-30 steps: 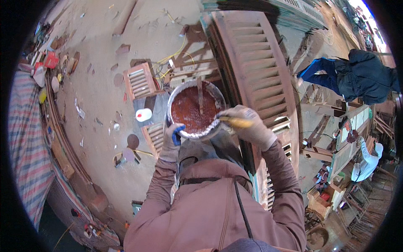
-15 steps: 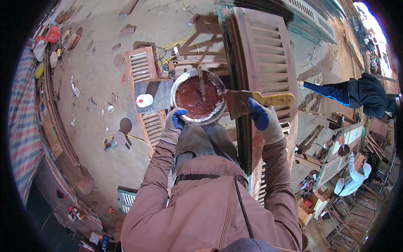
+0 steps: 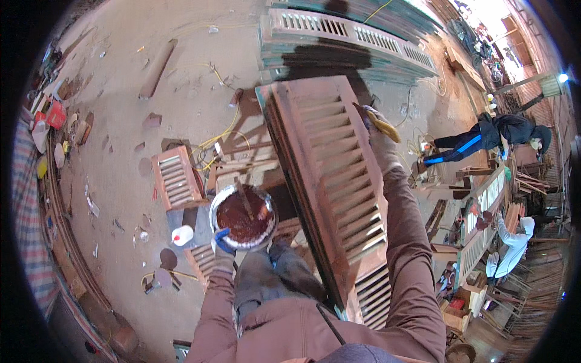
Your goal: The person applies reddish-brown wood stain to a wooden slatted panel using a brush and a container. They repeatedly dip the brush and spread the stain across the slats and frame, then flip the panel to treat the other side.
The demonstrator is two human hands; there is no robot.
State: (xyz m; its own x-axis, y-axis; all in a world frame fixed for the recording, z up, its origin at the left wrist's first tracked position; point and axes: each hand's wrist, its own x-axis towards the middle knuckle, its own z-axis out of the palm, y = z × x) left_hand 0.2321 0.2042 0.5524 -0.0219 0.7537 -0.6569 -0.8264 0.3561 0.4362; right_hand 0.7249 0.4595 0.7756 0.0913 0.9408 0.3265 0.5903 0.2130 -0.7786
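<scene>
My left hand [image 3: 224, 243], in a grey glove with blue fingers, grips the near left rim of a round bucket [image 3: 213, 213]. Reddish-brown paste [image 3: 235, 213] fills much of it, and a stirring stick [image 3: 245, 199] leans inside. A putty knife [image 3: 385, 126] with a yellowish handle is held in my right hand [image 3: 382, 148], closed round it. That hand is at the far right edge of a brown louvred shutter [image 3: 330, 163]. The blade is seen nearly edge-on, and whether it touches the wood I cannot tell.
More louvred shutters [image 3: 345, 30] lie stacked beyond. A small louvred panel [image 3: 177, 175] and a white bottle [image 3: 182, 235] are left of the bucket. Yellow cables [image 3: 224, 136] cross the floor. To the right are a person in dark clothes [image 3: 478, 136] and another in a pale hooded top [image 3: 515, 245].
My right hand has carried the putty knife from beside the bucket out to the shutter's far right edge. The bucket, in my left hand, now appears lower and further left. The whole view has shifted.
</scene>
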